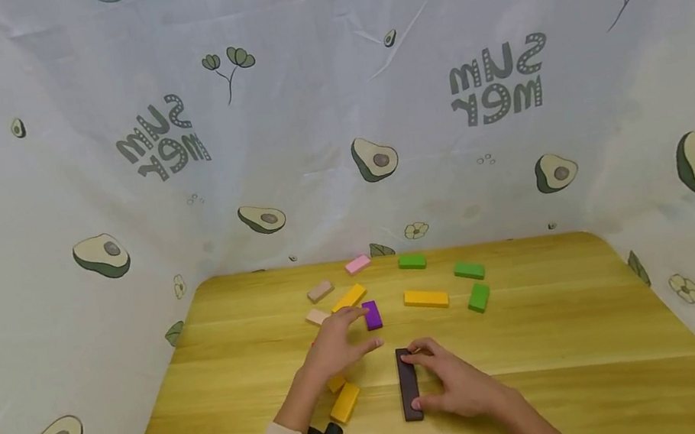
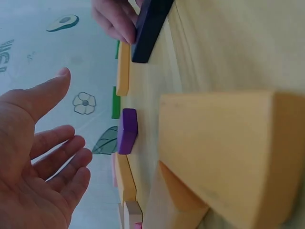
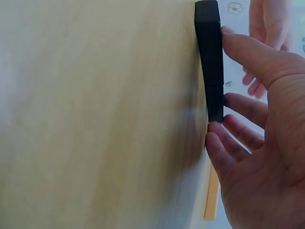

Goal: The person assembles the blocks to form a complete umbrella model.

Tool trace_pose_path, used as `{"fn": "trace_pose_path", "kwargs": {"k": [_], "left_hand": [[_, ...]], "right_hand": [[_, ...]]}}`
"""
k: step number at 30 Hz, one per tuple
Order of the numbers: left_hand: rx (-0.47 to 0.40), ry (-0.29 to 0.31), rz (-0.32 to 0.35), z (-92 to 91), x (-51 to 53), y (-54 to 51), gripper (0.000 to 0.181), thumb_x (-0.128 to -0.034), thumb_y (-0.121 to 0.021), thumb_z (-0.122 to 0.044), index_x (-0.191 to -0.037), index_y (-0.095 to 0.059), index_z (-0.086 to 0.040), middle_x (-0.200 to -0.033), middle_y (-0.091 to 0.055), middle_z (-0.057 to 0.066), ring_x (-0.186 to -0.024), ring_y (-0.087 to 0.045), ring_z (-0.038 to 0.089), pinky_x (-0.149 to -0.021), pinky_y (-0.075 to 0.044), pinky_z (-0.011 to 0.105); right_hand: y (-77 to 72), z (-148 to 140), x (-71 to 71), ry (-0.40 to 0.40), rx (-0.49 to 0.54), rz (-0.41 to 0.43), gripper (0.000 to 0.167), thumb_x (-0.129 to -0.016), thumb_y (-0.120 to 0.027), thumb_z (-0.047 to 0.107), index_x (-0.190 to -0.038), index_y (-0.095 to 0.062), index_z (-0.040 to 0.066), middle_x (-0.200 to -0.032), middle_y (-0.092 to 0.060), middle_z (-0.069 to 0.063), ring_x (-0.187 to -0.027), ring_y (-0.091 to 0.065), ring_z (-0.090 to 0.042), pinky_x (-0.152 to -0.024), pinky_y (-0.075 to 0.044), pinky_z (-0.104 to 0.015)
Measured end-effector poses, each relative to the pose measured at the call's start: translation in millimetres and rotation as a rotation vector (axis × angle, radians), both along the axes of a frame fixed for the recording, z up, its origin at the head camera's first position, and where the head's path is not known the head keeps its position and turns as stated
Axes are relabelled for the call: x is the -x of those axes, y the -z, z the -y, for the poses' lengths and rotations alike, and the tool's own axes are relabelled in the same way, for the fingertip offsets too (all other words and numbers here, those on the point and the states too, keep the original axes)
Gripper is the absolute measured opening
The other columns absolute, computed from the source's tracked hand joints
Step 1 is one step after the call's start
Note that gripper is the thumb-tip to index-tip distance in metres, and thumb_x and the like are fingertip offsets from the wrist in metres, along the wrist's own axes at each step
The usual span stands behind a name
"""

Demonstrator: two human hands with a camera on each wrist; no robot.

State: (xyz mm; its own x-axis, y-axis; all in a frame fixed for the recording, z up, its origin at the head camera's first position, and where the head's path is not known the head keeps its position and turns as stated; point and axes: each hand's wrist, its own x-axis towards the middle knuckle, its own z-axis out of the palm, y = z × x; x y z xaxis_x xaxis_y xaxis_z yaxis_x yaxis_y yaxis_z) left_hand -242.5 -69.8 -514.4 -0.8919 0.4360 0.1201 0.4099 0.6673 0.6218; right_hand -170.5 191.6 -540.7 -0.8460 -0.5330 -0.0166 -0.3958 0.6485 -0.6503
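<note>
A long black block [image 1: 408, 386] lies on the wooden table, pointing away from me. My right hand [image 1: 458, 383] holds it from the right, thumb near its near end and curled fingers at its far end. In the right wrist view a faint line crosses the black block [image 3: 209, 57]; whether it is a seam between two pieces I cannot tell. My left hand [image 1: 335, 345] hovers over the table with thumb and fingers spread and nothing between them. Beyond its fingertips lies a purple block [image 1: 372, 315]. In the left wrist view that hand [image 2: 43, 152] is apart from the blocks.
Under the left forearm lie yellow-orange blocks [image 1: 345, 403]. Farther back are a yellow block [image 1: 426, 299], another yellow block [image 1: 349, 297], a pink block [image 1: 358, 265], a tan block [image 1: 320, 291] and green blocks [image 1: 469, 271]. A printed curtain [image 1: 331, 204] encloses the table [image 1: 570, 333].
</note>
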Motion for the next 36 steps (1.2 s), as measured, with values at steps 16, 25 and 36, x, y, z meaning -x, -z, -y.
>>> {"fn": "trace_pose_path", "kwargs": {"k": [16,25,36], "left_hand": [[0.031,0.043,0.095,-11.0,49.7,14.7,0.075,-0.0862,-0.085,-0.034,-0.147,-0.055,-0.003,-0.134,-0.066,0.014,-0.114,-0.066,0.024,-0.101,-0.056,0.041],[0.076,0.034,0.104,-13.3,55.7,19.6,0.063,-0.0895,-0.082,-0.028,-0.143,-0.060,-0.004,-0.130,-0.069,0.013,-0.115,-0.069,0.025,-0.099,-0.058,0.039],[0.032,0.060,0.146,-12.2,51.7,20.2,0.051,-0.0899,-0.082,-0.027,-0.135,-0.066,-0.012,-0.120,-0.072,0.005,-0.107,-0.067,0.017,-0.097,-0.057,0.036]], "right_hand": [[2.1,0.7,-0.2,-0.001,0.006,-0.003,0.071,-0.091,-0.075,0.052,-0.149,-0.056,0.016,-0.153,-0.041,-0.005,-0.141,-0.048,-0.028,-0.112,-0.044,-0.058],[1.9,-0.4,-0.6,0.003,0.006,0.010,0.071,-0.091,-0.074,0.054,-0.149,-0.056,0.017,-0.154,-0.041,-0.005,-0.141,-0.047,-0.028,-0.113,-0.043,-0.058],[2.6,0.0,-0.4,0.004,0.003,0.006,0.072,-0.091,-0.074,0.055,-0.150,-0.054,0.018,-0.155,-0.039,-0.005,-0.142,-0.047,-0.028,-0.113,-0.044,-0.057]]}}
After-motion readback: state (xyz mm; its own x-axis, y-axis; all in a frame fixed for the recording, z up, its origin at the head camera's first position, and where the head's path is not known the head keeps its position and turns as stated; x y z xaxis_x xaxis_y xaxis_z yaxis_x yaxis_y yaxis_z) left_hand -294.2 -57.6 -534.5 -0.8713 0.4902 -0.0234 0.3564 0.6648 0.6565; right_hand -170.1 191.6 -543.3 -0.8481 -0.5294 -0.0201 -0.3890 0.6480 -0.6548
